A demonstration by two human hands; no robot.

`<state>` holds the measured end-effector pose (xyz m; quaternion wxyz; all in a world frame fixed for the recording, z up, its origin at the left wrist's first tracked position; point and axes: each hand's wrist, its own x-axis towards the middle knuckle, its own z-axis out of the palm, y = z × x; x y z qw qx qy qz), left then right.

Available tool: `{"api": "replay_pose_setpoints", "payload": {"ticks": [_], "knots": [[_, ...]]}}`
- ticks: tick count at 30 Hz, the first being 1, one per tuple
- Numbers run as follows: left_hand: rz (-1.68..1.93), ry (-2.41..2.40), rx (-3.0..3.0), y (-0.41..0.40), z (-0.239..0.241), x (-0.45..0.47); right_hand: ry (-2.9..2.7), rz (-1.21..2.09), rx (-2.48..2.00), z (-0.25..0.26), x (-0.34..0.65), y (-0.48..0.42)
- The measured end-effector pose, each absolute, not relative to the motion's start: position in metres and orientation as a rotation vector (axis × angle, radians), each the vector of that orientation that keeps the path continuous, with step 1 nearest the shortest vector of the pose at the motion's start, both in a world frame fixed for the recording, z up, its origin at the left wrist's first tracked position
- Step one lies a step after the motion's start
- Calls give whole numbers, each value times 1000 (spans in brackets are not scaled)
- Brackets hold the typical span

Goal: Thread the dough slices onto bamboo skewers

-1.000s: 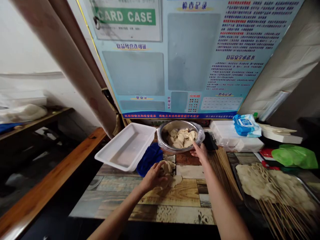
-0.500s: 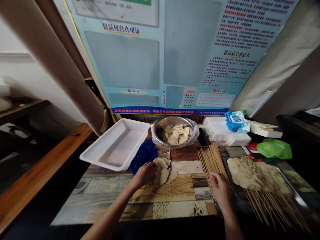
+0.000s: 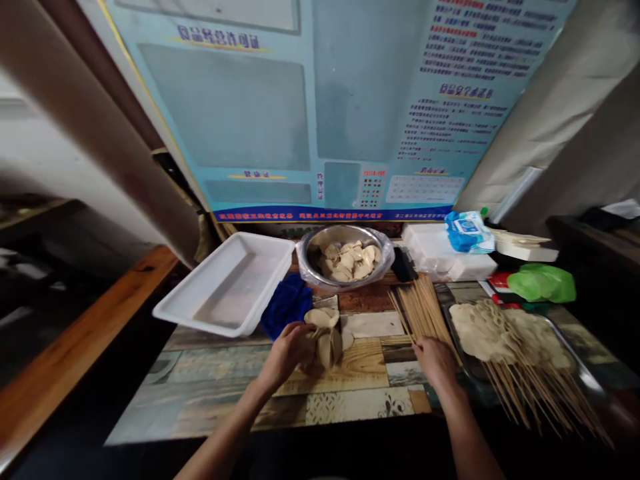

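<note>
Head cam: L hand has its fingers curled in, thumb side toward the pile, gripping pale round slices at their edge; how many, can't tell; R hand has thumb & fingertips pinched at the near end of thin sticks, one of which slants out L of the bundle; exact no. held is hidden.

More slices lie flat on the patchwork tabletop just beyond L fingers; blue cloth is right behind them, next to a white tray; steel bowl w/ plastic round its rim sits behind the pile & holds more slices; R of the sticks, a dark metal tray carries skewered slices, their sticks poking over the near edge; beyond it, green bag; blue-&-white packet rests on white packs; blue poster stands at the back.
</note>
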<state>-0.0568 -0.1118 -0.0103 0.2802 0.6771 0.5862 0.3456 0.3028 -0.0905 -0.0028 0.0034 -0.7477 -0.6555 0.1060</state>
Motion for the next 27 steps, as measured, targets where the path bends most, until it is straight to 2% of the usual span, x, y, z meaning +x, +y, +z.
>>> {"api": "replay_pose_setpoints", "payload": {"ticks": [7,11,19,27], "knots": [[1036,1810,1854,-124,-31,-92,-2148,185,-2277,0,316,-84],[1092,1974,1971,-131,-27,-103,-2112,116,-2148,4,315,-96],[814,1966,2099,-108,-19,-65,-2109,258,-1793,-10,265,-137],[781,1939,2101,-82,-17,-49,-2092,321,-1644,-17,246,-173]]}}
